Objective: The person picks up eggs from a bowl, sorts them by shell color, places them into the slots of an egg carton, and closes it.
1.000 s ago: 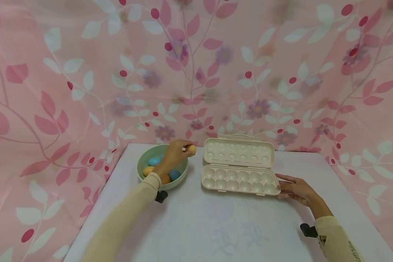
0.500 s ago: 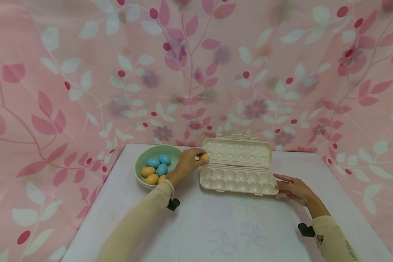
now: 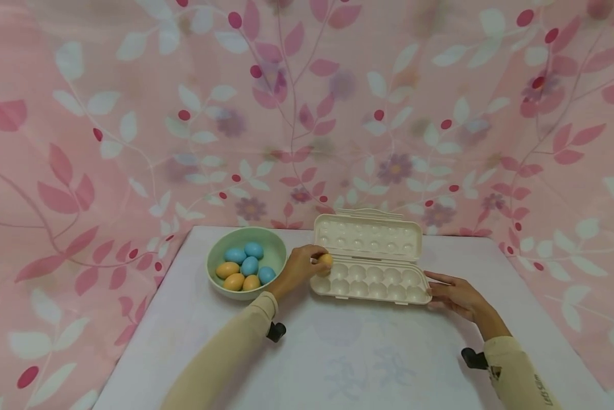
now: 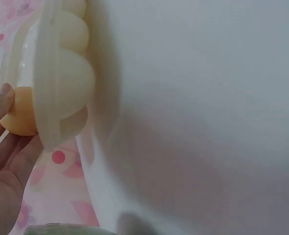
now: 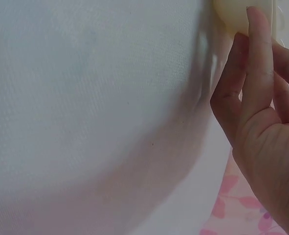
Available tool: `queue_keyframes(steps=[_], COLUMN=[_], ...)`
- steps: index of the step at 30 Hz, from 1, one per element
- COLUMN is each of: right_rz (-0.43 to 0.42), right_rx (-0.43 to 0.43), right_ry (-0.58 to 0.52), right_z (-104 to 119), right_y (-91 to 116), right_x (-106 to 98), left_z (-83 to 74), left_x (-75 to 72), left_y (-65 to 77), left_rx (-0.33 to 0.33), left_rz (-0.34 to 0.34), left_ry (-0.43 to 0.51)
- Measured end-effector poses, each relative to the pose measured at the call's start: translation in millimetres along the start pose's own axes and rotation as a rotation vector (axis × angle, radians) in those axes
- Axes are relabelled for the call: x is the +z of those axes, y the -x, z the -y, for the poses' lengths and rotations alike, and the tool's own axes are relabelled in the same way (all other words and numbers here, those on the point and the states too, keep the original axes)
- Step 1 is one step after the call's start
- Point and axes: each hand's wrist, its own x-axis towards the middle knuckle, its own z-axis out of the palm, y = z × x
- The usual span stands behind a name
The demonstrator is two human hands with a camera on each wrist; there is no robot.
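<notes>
My left hand [image 3: 300, 266] pinches a yellow-orange egg [image 3: 326, 260] between thumb and fingers. It is at the back left cup of a cream egg carton [image 3: 373, 296]. In the left wrist view the egg [image 4: 21, 110] sits against the carton's rim, partly sunk behind it; whether it touches the cup's bottom is hidden. The carton's lid [image 3: 368, 225] stands raised at the back, and the other cups hold nothing. At the carton's right end, my right hand [image 3: 457, 297] touches the edge with extended fingers. One fingertip [image 5: 256, 17] rests against the outside of an end cup.
Left of the carton, a pale green bowl [image 3: 275, 242] holds several blue eggs [image 3: 249, 266] and orange eggs [image 3: 233, 282]. A white cloth [image 3: 358, 353] covers the table. Behind it hangs a pink floral curtain [image 3: 296, 114].
My left hand has carried the orange egg rightward from above the bowl, then down to the carton's left cups. The right hand stays at the carton's right end.
</notes>
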Motion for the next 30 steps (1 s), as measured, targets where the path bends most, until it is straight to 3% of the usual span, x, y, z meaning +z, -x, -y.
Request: queue_keyframes(steps=[4, 11, 20, 30], right_rz=[0.006, 0.009, -0.026, -0.035], right_rx=[-0.005, -0.006, 0.016, 0.019], right_ry=[-0.002, 0.004, 0.016, 0.030], right_z=[1.7, 4.2, 3.3, 3.5], right_y=[0.0, -0.4, 1.1, -0.3], right_x=[2.2, 3.2, 2.2, 1.7], left_z=[1.8, 5.1, 10.4, 10.0], left_x=[3.3, 5.5, 9.7, 8.6], left_y=[2.4, 5.6, 8.2, 7.2], left_rx=[-0.031, -0.007, 0.029, 0.014], left_rz=[0.021, 0.028, -0.007, 0.022], left_ry=[0.016, -0.004, -0.087, -0.179])
